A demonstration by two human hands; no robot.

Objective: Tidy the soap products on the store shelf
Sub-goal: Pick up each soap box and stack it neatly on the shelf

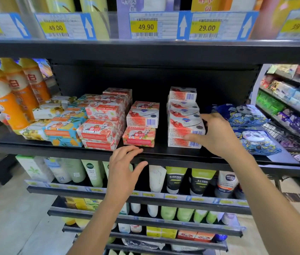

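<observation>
While the right grip (217,135) clasps the lower half of the right soap stack (184,116), thumb laid across the front faces and fingers curled round the right side, nothing steadies the boxes above it. That stack stands on the black shelf (163,153), right of centre, some 5 boxes tall at its front. The boxes do not sit square: the upper ones are set back and slightly twisted against the lower. A shove or lift applied low down would, I judge, let the top 2 or 3 slide off backward or sideways into the bare gap on the left.

Across that gap stands the middle stack (142,117), 1 red-and-white box perched on a soft floral pack (139,137). A falling or sliding box could knock it crooked, since its base looks yielding. Both stacks stand near the shelf's front lip, so anything pulled forward could go over the edge to the floor.

The left grip (125,166) hangs at the shelf's front edge with fingers spread, holding nothing; whether the fingertips touch the edge I cannot tell. It looks too low and too far left to catch a box from the right stack. Just beside the right wrist lie blue panda packets (252,137), which the forearm could drag out of line when the hand draws back.
</observation>
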